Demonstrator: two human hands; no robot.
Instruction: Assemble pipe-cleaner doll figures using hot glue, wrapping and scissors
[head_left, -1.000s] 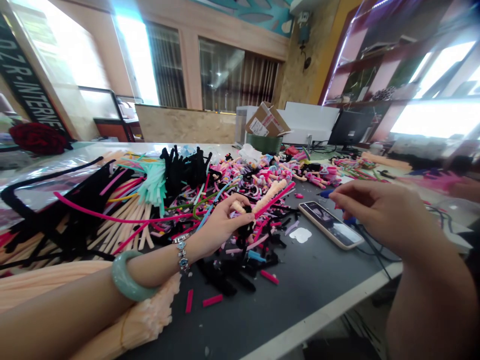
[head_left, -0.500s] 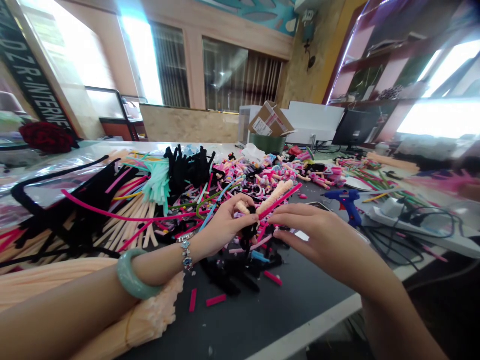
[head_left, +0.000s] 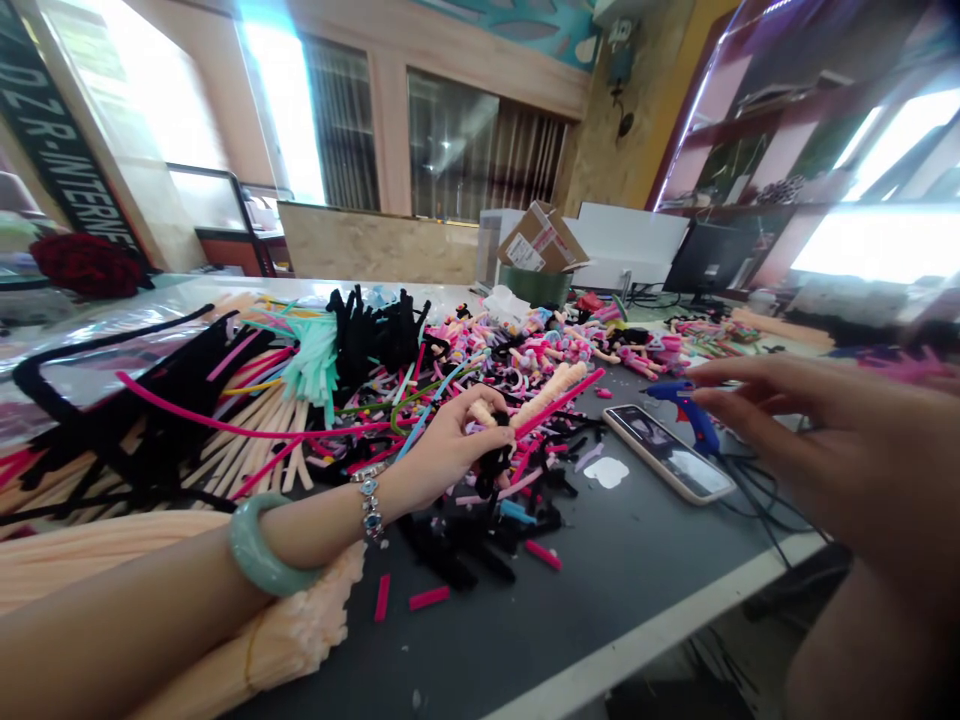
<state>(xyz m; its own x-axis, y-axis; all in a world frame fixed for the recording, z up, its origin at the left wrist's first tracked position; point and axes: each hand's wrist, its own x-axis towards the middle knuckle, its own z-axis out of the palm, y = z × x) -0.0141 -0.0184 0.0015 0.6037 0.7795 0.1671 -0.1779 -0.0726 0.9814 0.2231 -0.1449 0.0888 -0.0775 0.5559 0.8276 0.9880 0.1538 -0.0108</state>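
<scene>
You are pinching a chenille-stem piece (head_left: pixel 550 393) in your left hand (head_left: pixel 457 440) at the pile's (head_left: pixel 551 340) near side; it is looking part-built, its cream and magenta stems projecting and their fixing hidden. Your right hand (head_left: pixel 810 440), fingers apart and apparently empty, is hovering near the blue glue gun (head_left: pixel 703 432). Far off, a green tub (head_left: pixel 536 288) is holding a tilted cardboard box (head_left: pixel 544 240), contents unseen.

Through my feed I see a cardboard box (head_left: pixel 545 238) sitting tilted atop a green tub (head_left: pixel 535 287), with a dark monitor (head_left: pixel 701 258) to its right. Beyond, I make out a curtained window (head_left: pixel 484 145), a wall lamp (head_left: pixel 621 92) and, far left, a lettered sign (head_left: pixel 64 140). Nearer, a phone (head_left: pixel 669 455) lies screen up.
</scene>
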